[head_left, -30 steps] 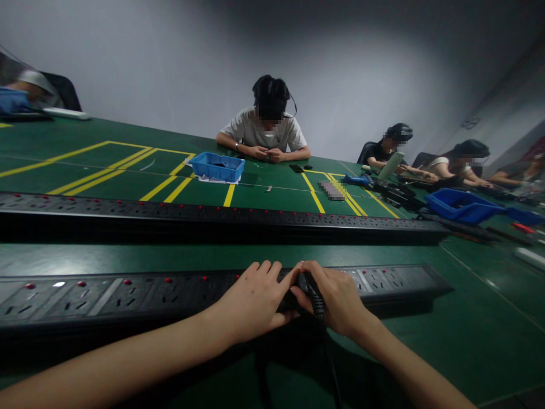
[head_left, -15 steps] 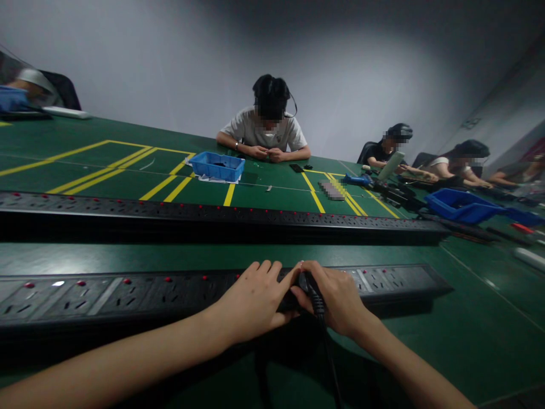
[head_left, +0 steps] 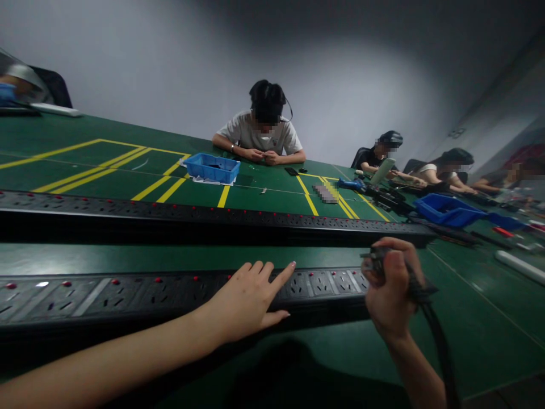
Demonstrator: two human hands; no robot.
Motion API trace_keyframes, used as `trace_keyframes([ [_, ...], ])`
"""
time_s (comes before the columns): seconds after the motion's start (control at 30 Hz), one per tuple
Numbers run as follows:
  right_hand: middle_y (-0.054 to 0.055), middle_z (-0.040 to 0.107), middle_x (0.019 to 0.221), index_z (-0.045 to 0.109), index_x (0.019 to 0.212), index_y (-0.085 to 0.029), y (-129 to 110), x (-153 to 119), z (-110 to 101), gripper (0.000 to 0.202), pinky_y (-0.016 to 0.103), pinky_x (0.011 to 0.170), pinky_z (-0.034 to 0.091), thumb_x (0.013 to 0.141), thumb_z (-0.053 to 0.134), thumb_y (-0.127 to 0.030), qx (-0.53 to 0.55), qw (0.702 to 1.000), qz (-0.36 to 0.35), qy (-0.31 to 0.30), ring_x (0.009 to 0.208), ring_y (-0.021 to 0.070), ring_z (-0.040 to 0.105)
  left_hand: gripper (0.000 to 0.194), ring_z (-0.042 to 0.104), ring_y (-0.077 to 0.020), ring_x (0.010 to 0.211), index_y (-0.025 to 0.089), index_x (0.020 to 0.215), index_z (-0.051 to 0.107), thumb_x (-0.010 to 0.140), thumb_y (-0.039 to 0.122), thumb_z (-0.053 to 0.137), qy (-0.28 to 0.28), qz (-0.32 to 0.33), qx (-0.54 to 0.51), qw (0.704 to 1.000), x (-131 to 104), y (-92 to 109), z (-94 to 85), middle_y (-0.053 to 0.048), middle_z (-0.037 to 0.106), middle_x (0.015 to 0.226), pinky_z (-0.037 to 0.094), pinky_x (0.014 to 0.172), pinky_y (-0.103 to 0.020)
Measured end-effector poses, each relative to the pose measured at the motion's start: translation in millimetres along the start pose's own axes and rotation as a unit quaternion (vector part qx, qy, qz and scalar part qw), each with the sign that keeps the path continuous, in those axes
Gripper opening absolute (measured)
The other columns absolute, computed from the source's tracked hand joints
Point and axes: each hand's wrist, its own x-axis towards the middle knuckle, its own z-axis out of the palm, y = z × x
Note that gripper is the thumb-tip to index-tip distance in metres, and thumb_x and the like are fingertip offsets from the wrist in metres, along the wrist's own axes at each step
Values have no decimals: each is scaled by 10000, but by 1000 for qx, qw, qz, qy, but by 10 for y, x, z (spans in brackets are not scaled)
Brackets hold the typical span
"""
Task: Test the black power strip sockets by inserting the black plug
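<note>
A long black power strip (head_left: 170, 289) with red buttons and rows of sockets lies across the green table in front of me. My left hand (head_left: 255, 298) rests over it, fingers spread and thumb apart, holding nothing. To the right, my right hand (head_left: 394, 284) is raised near the strip's right end, closed around a black power plug (head_left: 377, 261). The plug's prongs point left, clear of the sockets. Its black cord (head_left: 440, 346) hangs down past my wrist. My right hand covers the strip's far right end.
A second long power strip (head_left: 128, 213) lies parallel behind the first. Beyond it stand a blue bin (head_left: 213, 167) and a person (head_left: 264, 133) with both hands together. At right are a larger blue bin (head_left: 447, 210), assorted parts and other people seated along the table.
My right hand has lifted the plug away from the power strip's sockets and moved right with it, turning its prongs left. My left hand stays on the strip.
</note>
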Motion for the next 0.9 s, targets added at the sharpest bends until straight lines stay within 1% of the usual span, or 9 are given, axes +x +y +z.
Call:
trace_keyframes([
  [0.03,-52,356,593,454,857,-210,22,50,-37,191,202,380,263,871,366,-379,21,999,1,34,419,82,322,672,500,-267,889,192,1377,190,829,522,396,0,1,0,1000,1,-2,-1,-120,531,1020,369,783,-383],
  [0.07,-47,361,608,450,857,-210,57,88,-59,186,204,388,273,869,366,-375,24,999,-2,44,436,87,338,678,502,-265,892,193,1378,186,827,525,399,0,2,-1,1000,3,-4,-1,-120,532,1025,367,787,-382],
  [0.1,-39,377,631,446,857,-210,98,114,-63,182,208,409,298,867,368,-374,10,1000,-7,29,467,95,370,683,505,-263,893,196,1378,183,824,528,404,0,3,-2,1000,6,-5,-2,-118,533,1028,367,790,-382],
  [0.17,-21,416,685,444,849,-210,173,129,-24,186,221,477,350,870,366,-377,-38,998,-17,-42,550,111,428,687,509,-260,899,206,1378,183,818,530,415,-3,4,-8,1000,12,-6,-6,-112,533,1039,368,793,-377],
  [0.27,-20,438,669,464,801,-206,207,96,102,233,231,532,358,882,345,-389,-69,988,-29,-133,585,119,440,694,514,-254,902,230,1379,175,809,533,430,-7,2,-22,1000,5,-19,-20,-101,527,1068,380,778,-367],
  [0.37,-28,454,628,476,788,-202,146,46,218,262,227,525,341,890,339,-401,-83,976,-35,-199,557,113,445,720,515,-269,917,252,1382,150,794,541,447,-9,-3,-9,1000,-56,-73,-40,-98,521,1091,383,770,-384],
  [0.53,-50,495,601,426,892,-208,-20,-24,331,203,215,509,337,881,384,-407,-111,952,-41,-283,518,111,491,701,534,-272,865,292,1377,156,793,583,413,-17,-31,19,999,-257,-224,-68,-91,542,1027,383,742,-393],
  [0.7,-68,473,556,399,868,-226,-197,-168,516,202,206,480,316,856,429,-426,-149,924,-60,-346,483,121,499,737,523,-278,865,179,1365,227,792,617,372,20,-41,9,999,-355,-260,-36,-121,551,994,375,754,-395],
  [0.9,-37,555,617,415,861,-232,-300,-336,749,130,203,487,302,861,405,-361,-235,864,-147,-421,533,129,556,734,505,-293,913,100,1311,325,795,621,356,32,-42,2,999,-356,-251,9,-154,536,1051,352,789,-408],
])
